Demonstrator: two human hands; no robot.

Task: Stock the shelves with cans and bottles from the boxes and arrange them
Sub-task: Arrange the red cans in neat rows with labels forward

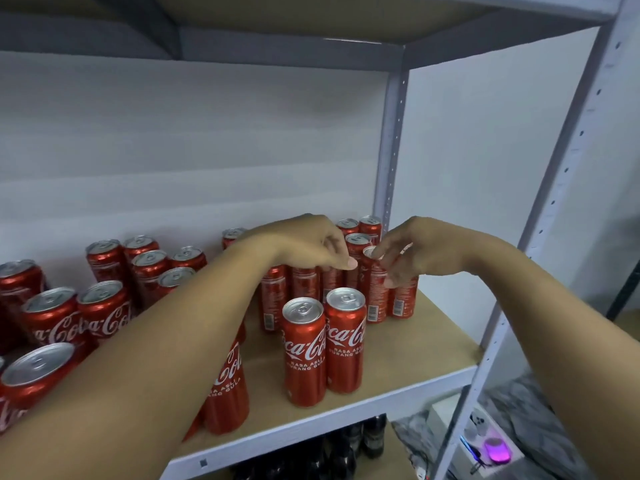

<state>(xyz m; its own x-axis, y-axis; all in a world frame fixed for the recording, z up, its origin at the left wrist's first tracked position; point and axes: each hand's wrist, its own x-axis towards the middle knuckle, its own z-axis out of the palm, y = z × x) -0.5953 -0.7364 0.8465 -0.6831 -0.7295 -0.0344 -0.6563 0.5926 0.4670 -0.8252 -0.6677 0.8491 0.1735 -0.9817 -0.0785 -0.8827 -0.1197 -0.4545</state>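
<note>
Several red Coca-Cola cans stand upright on the wooden shelf board [436, 337]. My left hand [311, 245] reaches in over the back cluster, its curled fingers on the tops of cans [304, 282] beneath it. My right hand [412, 252] grips one tall can [375, 299] near its rim, thumb and fingers around it. Two cans [323, 348] stand side by side near the front edge, and another can [227, 393] is partly hidden behind my left forearm. A further group of cans [104, 292] fills the shelf's left side.
A grey metal upright [388, 161] stands at the back right and another upright [554, 209] at the front right. The upper shelf [277, 53] hangs overhead. Dark bottles [346, 445] sit on the shelf below. A box with a glowing pink item [495, 450] lies on the floor.
</note>
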